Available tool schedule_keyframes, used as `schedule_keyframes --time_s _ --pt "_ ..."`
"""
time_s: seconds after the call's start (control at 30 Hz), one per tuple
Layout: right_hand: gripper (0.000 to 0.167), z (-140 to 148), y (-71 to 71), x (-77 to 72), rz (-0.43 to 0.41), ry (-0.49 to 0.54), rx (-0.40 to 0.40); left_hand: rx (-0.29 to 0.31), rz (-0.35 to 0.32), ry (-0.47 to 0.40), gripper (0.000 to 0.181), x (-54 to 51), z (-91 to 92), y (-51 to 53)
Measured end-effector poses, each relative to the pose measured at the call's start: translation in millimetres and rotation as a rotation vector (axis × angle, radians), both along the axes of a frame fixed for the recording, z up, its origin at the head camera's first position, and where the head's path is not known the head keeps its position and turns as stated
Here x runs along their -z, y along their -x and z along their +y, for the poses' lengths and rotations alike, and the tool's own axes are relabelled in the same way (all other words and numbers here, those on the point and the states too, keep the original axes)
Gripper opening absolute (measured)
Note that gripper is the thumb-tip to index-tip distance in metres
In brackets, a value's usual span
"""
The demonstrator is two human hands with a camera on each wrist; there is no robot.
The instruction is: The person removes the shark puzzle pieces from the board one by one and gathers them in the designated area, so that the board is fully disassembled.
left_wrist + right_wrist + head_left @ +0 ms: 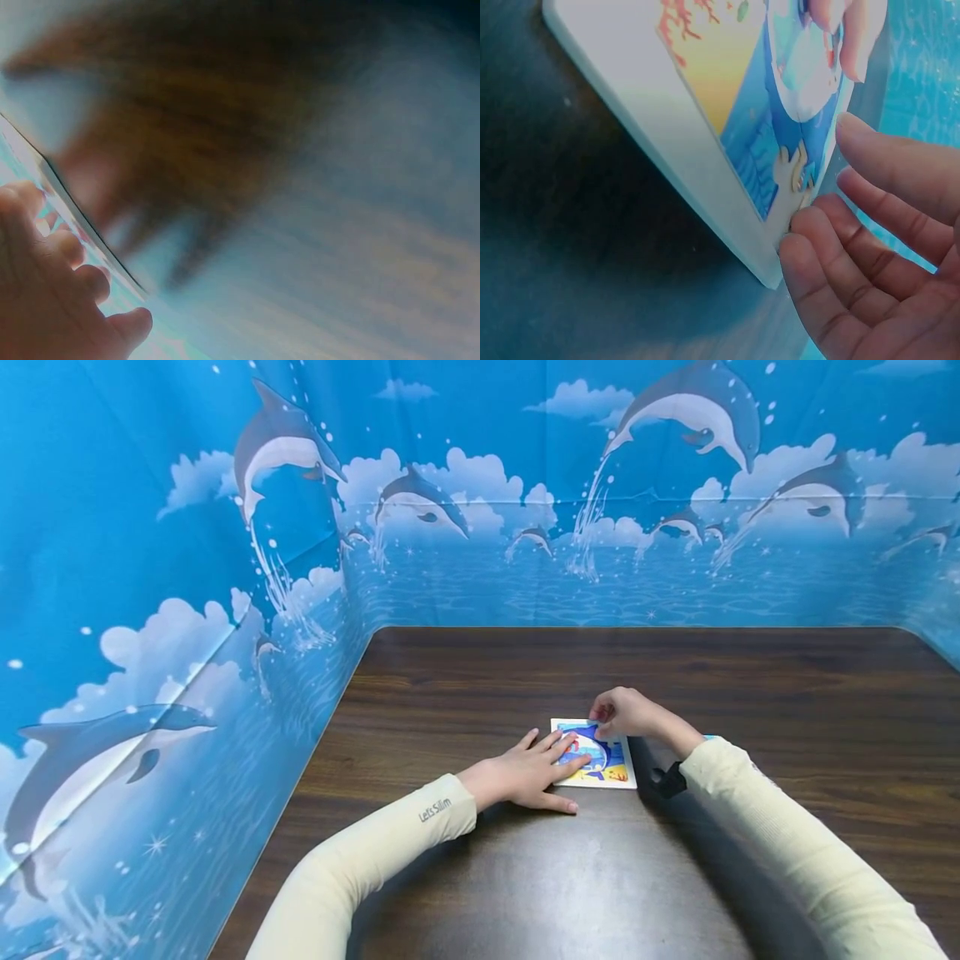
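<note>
A small square jigsaw puzzle (618, 773) with a white border lies on the table, showing a blue-and-white dolphin over yellow sand. My left hand (534, 772) rests across its left part, fingers spread and straight. Over the upper right edge is my right hand (628, 713), its fingers loosely bent. In the right wrist view, the right hand's fingertips (802, 251) touch or nearly touch the puzzle's border, and I see nothing between thumb and fingers. Close to them, a puzzle piece (800, 169) seems raised beside a pale, uncovered patch. Blur hides the left hand's near side in the left wrist view.
The dark wood-grain table (465, 693) extends around the puzzle on every side. A blue dolphin-printed curtain (480, 568) closes off the back and left. A black strap (667, 780) hangs at the right wrist.
</note>
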State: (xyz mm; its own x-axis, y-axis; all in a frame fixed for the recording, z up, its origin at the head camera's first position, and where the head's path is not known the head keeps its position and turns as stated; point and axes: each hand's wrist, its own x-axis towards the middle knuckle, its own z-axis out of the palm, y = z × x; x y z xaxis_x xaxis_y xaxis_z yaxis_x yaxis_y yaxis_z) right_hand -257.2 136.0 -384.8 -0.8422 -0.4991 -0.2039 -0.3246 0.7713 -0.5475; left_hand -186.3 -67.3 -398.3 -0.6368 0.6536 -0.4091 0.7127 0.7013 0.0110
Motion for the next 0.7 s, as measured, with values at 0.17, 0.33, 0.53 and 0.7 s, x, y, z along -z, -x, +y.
schedule_keyframes --time_s 0.17,0.33,0.53,0.7 --pt "0.02 -4.8 -1.4 2.0 0.025 -0.02 0.012 0.005 0.004 0.005 0.076 0.8 -1.3 1.0" --pt "0.022 -8.3 -3.5 2.6 0.036 -0.058 0.038 0.009 -0.008 0.005 0.075 0.7 -2.7 0.6" --pt "0.026 -11.9 -4.8 3.6 0.043 -0.076 0.068 -0.001 -0.021 0.006 0.076 1.0 -6.4 -1.5" --pt "0.029 -14.6 -4.8 3.8 0.035 -0.105 0.115 0.016 -0.003 0.002 0.077 1.4 -7.1 -2.3"
